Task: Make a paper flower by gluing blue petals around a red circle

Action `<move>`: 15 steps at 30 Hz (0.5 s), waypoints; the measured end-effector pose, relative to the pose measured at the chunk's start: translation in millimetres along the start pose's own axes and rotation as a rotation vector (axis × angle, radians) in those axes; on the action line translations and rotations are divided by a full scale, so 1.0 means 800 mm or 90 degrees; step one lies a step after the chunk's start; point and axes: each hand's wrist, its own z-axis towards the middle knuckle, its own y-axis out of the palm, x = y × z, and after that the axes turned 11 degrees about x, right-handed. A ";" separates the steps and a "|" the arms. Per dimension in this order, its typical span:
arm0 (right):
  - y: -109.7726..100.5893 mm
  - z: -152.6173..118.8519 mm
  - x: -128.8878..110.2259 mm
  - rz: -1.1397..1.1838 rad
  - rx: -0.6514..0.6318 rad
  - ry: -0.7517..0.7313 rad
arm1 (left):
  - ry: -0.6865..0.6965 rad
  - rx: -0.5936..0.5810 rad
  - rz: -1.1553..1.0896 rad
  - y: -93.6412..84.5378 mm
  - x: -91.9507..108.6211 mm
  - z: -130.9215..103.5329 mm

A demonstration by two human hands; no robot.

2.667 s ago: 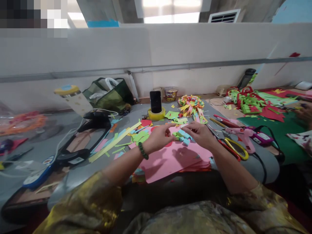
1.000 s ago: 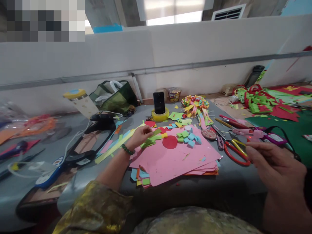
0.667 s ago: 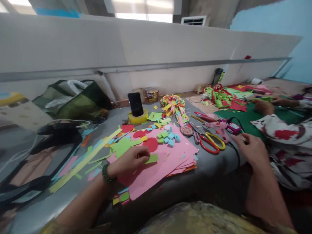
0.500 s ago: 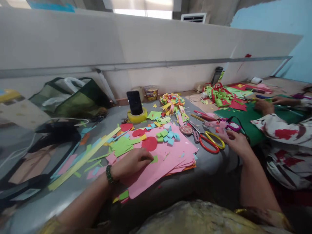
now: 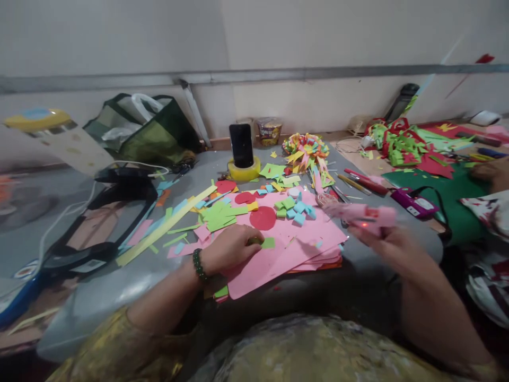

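Pink plastic glue gun (image 5: 374, 214), red light showing, blurred, at right of pink paper stack (image 5: 250, 276); right grip (image 5: 392, 246) grasping its handle. Left grip (image 5: 234, 246) grasping lime-green paper strip (image 5: 269, 243) over stack's near part. Red paper discs (image 5: 262, 218) on stack. Grey desk (image 5: 99, 313) scrap-strewn; far side, black phone (image 5: 241, 146) at yellow tape roll (image 5: 244, 170). Pale wall (image 5: 318, 32), grey rail (image 5: 278, 75) behind.

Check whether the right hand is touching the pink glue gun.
Touching. The head view shows the right hand wrapped around the handle end of the pink glue gun, with no gap between them, though slightly blurred.
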 end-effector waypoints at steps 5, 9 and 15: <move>0.050 -0.019 -0.024 0.002 -0.255 -0.045 | -0.020 0.005 0.021 0.001 0.005 -0.003; 0.067 -0.020 -0.024 -0.053 -0.268 -0.076 | -0.023 0.003 0.010 0.002 0.006 -0.003; 0.066 -0.019 -0.030 -0.108 -0.362 -0.064 | -0.021 -0.011 0.038 0.000 0.012 -0.004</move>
